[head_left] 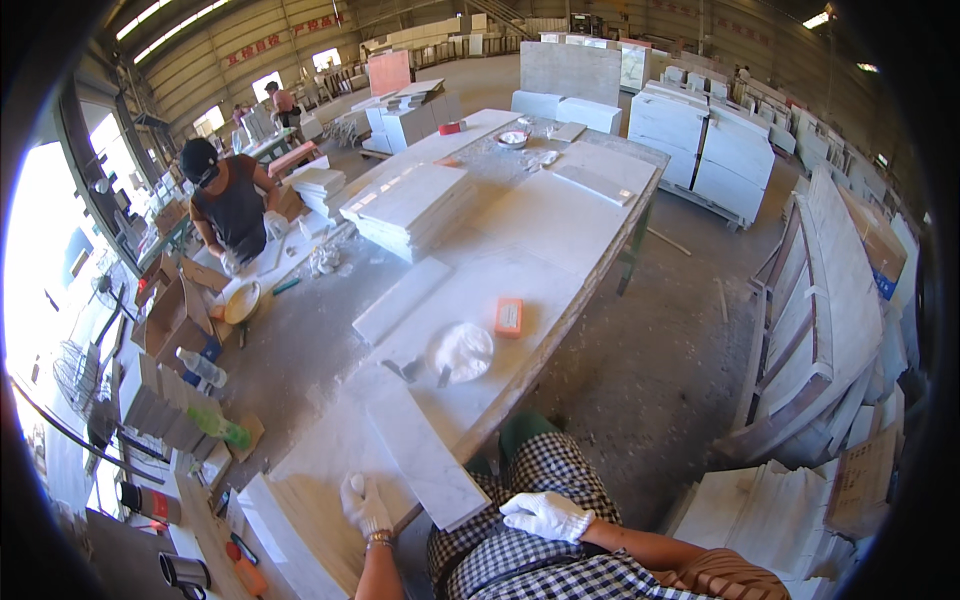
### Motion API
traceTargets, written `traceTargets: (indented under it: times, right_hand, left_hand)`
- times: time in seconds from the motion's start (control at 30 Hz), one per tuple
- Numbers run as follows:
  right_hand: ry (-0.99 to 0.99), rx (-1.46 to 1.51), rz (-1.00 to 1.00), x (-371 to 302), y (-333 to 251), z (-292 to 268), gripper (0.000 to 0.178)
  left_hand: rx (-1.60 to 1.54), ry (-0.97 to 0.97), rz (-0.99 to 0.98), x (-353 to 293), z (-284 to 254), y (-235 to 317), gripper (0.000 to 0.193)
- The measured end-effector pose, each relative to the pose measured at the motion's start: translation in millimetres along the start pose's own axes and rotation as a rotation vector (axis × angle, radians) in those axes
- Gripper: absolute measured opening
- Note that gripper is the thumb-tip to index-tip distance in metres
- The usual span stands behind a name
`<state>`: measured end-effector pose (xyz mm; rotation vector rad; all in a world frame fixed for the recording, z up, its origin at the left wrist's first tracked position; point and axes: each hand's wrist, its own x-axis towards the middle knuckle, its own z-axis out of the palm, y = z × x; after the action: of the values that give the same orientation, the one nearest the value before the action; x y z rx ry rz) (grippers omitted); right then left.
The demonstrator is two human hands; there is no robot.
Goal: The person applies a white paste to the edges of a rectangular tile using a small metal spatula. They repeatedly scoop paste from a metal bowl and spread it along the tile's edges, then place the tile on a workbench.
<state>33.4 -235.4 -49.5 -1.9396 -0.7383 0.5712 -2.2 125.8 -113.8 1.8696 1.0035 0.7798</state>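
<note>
A long white marble slab point(425, 455) lies slantwise across the near part of the table, its near end jutting over my lap. Left of it, my left hand point(366, 505) in a white glove lies on pale stone, fingers stretched out and holding nothing. My gloved right hand point(548, 516) hovers or rests over my checked apron point(520, 560), right of the slab's near end; its fingers are extended, with nothing in them. Beyond the slab sits a round dish of white powder or paste point(462, 352), with dark flat pieces point(405, 370) beside it. Next to that stands an orange box point(509, 317).
A stack of marble slabs point(412, 205) stands farther along the table. At far left a co-worker point(235, 205) in gloves works at the table's other side. Stone pieces point(760, 515) are stacked at lower right; large slabs point(840, 310) lean in a rack. Bottles point(200, 368) stand left.
</note>
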Motion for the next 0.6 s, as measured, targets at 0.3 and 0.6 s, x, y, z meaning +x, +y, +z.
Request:
traceTargets:
  times: [0.3,0.6]
  right_hand:
    - [-0.1,0.112,-0.009,40,16,-6,0.043]
    - [-0.003,0.174,0.033,46,19,-35,0.03]
  left_hand:
    - [0.14,0.072,0.095,7,1,-39,0.038]
    - [0.343,0.048,0.168,7,-4,-40,0.025]
